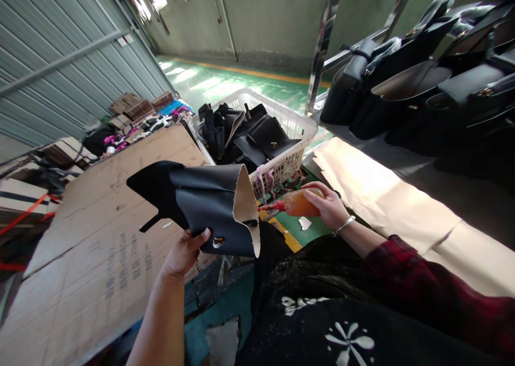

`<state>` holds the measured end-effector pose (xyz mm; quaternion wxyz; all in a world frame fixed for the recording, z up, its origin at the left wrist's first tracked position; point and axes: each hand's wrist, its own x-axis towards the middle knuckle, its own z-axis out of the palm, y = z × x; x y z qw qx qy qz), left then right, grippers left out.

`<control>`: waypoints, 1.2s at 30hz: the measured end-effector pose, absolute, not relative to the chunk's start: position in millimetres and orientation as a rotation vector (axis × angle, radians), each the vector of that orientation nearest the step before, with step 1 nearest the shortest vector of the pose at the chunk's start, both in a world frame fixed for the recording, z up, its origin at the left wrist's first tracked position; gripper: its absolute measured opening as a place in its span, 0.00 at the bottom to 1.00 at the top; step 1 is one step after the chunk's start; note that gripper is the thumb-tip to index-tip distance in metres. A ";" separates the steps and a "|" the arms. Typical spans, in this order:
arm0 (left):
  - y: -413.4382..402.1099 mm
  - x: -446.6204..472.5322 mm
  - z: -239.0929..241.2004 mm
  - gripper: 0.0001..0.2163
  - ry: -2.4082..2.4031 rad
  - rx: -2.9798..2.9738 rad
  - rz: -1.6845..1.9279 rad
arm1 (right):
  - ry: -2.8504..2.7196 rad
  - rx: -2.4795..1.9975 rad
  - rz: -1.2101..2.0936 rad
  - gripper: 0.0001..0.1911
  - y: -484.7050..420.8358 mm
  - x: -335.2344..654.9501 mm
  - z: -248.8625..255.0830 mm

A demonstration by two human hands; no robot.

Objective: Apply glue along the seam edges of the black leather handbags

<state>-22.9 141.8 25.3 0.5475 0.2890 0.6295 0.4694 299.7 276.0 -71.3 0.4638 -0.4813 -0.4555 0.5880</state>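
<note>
My left hand [185,252] grips a black leather bag piece [205,199] from below, thumb on its outer face beside a small metal fitting [218,242]. The piece's open end faces right and shows a beige inner side; a dark flap and a narrow strap stick out to the left. My right hand [328,205] is wrapped around a squeeze bottle [302,202] of orange-brown liquid. Its red nozzle points left, close to the beige edge of the piece. I cannot tell whether the tip touches.
A white plastic basket [287,162] full of black leather pieces [257,135] stands ahead. Printed cardboard [92,264] covers the surface at left, with piled materials [137,116] behind it. Finished-looking black bags [406,81] sit on a metal rack at right, above brown paper [402,205].
</note>
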 end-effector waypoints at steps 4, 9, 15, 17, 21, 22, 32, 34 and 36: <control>136.7 -20.2 20.6 0.19 1.502 0.678 1.127 | -1.085 -1.200 1.472 0.18 274.6 293.2 -76.0; 132.6 -21.2 14.7 0.18 1.485 0.687 1.123 | -1.075 -1.193 1.456 0.18 281.5 288.2 -76.1; 131.9 -19.6 16.1 0.16 1.500 0.654 1.173 | -1.080 -1.204 1.433 0.19 285.5 286.5 -81.0; 131.0 -19.3 16.4 0.16 1.509 0.646 1.180 | -1.080 -1.215 1.440 0.20 283.5 287.7 -83.1; 129.1 -19.9 15.4 0.16 1.531 0.641 1.177 | -1.045 -1.236 1.484 0.21 278.2 292.3 -86.2; 129.0 -20.0 15.2 0.16 1.533 0.641 1.175 | -1.025 -1.239 1.488 0.21 277.6 293.5 -86.7; 129.1 -20.7 15.3 0.16 1.529 0.598 1.170 | -0.949 -1.127 1.495 0.21 291.4 287.8 -91.9; 128.7 -22.0 14.4 0.15 1.528 0.605 1.173 | -0.973 -1.134 1.492 0.20 293.6 285.3 -96.1; 128.8 -22.5 13.8 0.16 1.524 0.614 1.178 | -0.971 -1.141 1.506 0.21 293.6 284.2 -101.4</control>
